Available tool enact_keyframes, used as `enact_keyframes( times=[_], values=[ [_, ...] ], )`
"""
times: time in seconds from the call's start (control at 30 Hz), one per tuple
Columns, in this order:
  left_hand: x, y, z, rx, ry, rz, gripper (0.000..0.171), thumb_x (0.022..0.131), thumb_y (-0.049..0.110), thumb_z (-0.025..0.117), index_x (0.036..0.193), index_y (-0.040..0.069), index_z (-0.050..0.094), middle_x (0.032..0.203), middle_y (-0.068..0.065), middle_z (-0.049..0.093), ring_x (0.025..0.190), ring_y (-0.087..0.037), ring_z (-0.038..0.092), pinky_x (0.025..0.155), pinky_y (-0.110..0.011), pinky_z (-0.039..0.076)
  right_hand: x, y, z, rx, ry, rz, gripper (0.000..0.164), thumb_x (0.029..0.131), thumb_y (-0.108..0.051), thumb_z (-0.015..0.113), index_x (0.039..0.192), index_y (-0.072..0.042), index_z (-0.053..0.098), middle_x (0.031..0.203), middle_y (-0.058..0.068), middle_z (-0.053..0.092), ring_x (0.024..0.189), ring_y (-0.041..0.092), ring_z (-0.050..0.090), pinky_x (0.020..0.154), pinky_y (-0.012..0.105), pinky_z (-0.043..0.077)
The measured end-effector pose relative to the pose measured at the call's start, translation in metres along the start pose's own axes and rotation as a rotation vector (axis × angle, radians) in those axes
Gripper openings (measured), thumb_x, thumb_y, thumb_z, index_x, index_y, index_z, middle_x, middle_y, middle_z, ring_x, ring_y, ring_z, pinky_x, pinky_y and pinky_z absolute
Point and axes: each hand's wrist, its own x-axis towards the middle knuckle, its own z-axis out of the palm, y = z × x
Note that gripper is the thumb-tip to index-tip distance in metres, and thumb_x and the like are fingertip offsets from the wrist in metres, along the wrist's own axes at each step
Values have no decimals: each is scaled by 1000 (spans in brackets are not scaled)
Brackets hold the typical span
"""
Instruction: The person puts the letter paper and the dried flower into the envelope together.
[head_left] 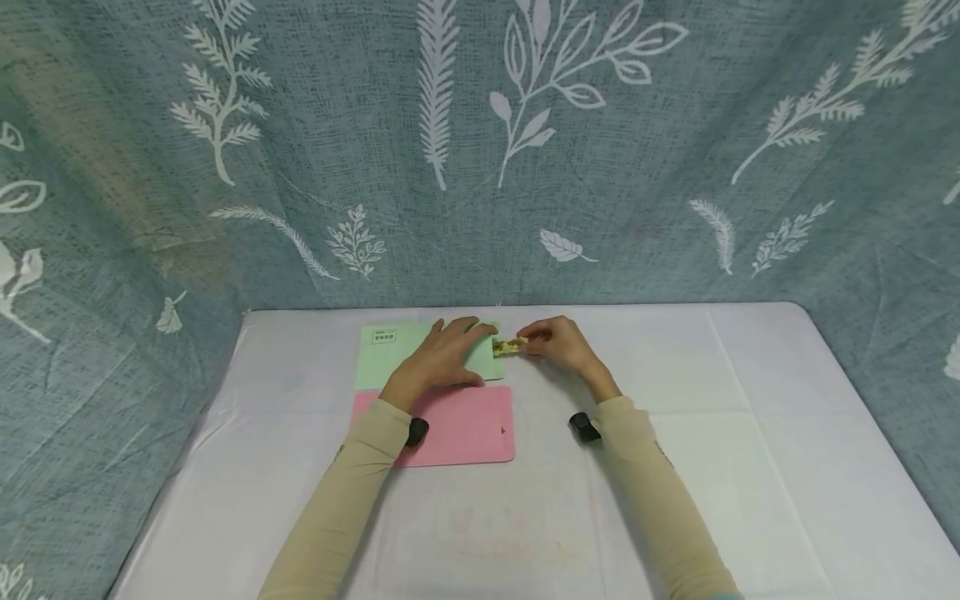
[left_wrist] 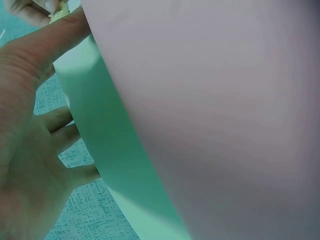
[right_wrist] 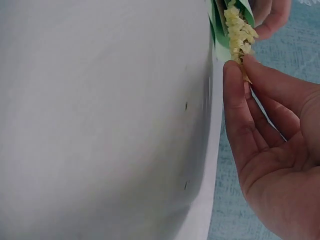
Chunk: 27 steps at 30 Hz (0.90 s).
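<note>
A light green envelope [head_left: 397, 358] lies at the back of the table with a small printed box near its far left corner. Across its right part is my left hand [head_left: 442, 358], thumb at the near edge and fingers toward the far edge, gripping it. In the right wrist view the envelope's mouth [right_wrist: 221, 45] bulges apart. Between thumb and fingertips my right hand [head_left: 558, 343] pinches the end of a sprig of small yellow dried flowers [right_wrist: 240, 35]. The sprig's other end is at the mouth, partly inside; how deep is hidden.
A pink envelope [head_left: 457, 429] lies just nearer than the green one, partly under the left forearm. The white-covered table [head_left: 480, 533] ends at a grey-green curtain [head_left: 480, 233] with white leaf prints. Dark wrist cameras sit beside both wrists.
</note>
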Motion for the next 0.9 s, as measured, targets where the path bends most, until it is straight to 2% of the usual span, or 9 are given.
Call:
enact_keyframes(
  times=[0.1,0.33,0.5,0.63,0.73,0.9],
  values=[
    [0,0,0,3,8,0,85,75,37,85,146,21,43,149,-16,40,141,-31,34,111,-64,22,1,-2,2,1,7,-8,23,89,-7,71,109,2,73,98,17,73,79,21,72,68,28,57],
    [-1,0,0,5,24,2,86,74,38,86,146,20,43,149,-17,41,140,-31,35,111,-65,22,6,-10,11,103,-24,10,22,90,-1,67,110,8,70,99,22,72,79,25,73,70,30,59],
    [-2,1,-1,4,22,4,86,74,39,85,147,20,43,149,-17,40,140,-31,35,112,-64,22,7,-14,18,175,2,89,20,92,0,64,109,9,71,95,22,72,75,20,73,70,27,58],
    [-2,1,-1,13,25,5,85,74,38,86,146,21,44,148,-16,41,140,-30,36,111,-64,24,7,-16,21,279,24,160,21,93,0,63,110,10,69,94,23,72,71,15,71,71,27,58],
    [-1,1,-1,14,23,5,85,74,38,86,146,21,44,148,-16,41,139,-30,36,110,-64,24,8,-17,22,338,20,193,22,93,1,63,111,12,68,97,25,71,73,18,72,75,31,58],
    [-1,1,0,11,14,-1,85,74,39,85,147,21,43,149,-16,40,140,-30,35,111,-64,23,9,-18,23,381,4,242,23,95,0,60,114,12,67,92,21,73,70,15,71,74,30,58]
  ],
)
